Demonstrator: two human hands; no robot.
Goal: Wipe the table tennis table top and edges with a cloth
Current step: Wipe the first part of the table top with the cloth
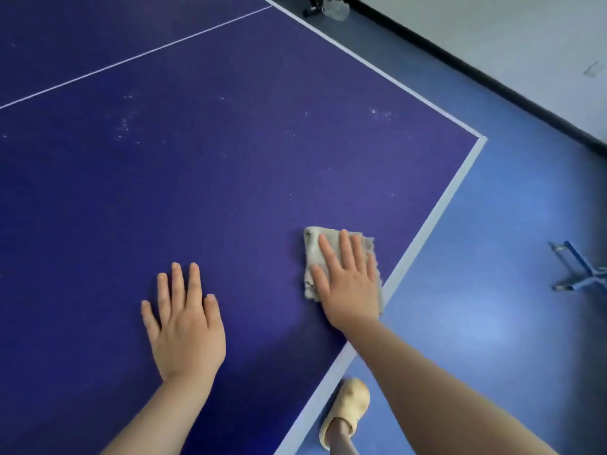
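Right, biggest first: the bench [230, 165] is a flat, matte, dark-blue table tennis top with a thin white centre line and a pale border strip [437, 221] along its edges, meeting at a sharp corner at right. Progress looks early to middling, as a guess. White specks and chalky smears [124, 124] sit across the far half, with more near the far edge by the corner, so that zone reads as not wiped yet. The patch around your hands looks even and speck-free, probably done. Edges: nothing shows they are wiped; the cloth only overlaps the near border a little. Left to do, by my read: far half, corner, both visible border strips.

The floor [492, 307] is glossy lighter-blue vinyl with a soft glare spot. A black skirting runs under a pale wall at top right. A blue metal frame piece [578, 270] lies on the floor at right, purpose unclear.

Your right hand [348, 284] lies flat on the cloth [310, 257], fingers straight and slightly spread, pressing, not gripping. The cloth is a small grey-beige folded rectangle, nubby and frayed at its rim, lying on the bench just beside the near-right border. Your left hand [185, 330] rests flat on bare bench, fingers straight, holding nothing, apart from the cloth.

A cream rounded clog [348, 405] shows below the edge.
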